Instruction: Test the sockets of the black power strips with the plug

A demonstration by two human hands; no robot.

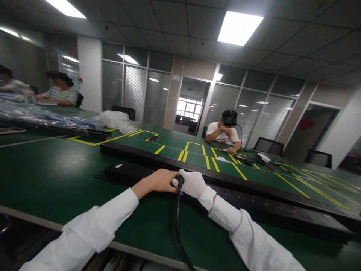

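A long black power strip (pixel 126 172) with red-marked sockets lies across the near part of the table. My bare left hand (pixel 160 180) is closed over its top, fingers pointing right and thumb on the near side. In a white glove, my right hand (pixel 194 182) grips a black plug (pixel 179 181) against the strip, right beside my left fingertips. The power cord (pixel 178 222) runs from this plug down over the table's front edge. How far the plug sits in a socket is hidden by my fingers.
Just behind lies a second long black power strip (pixel 135 151). Plastic-wrapped items (pixel 56 120) pile up at the left, near crumpled clear plastic (pixel 117 120). Across the green table (pixel 70 165), a person (pixel 224 131) holds an orange-handled screwdriver (pixel 229 138). Two more people sit far left.
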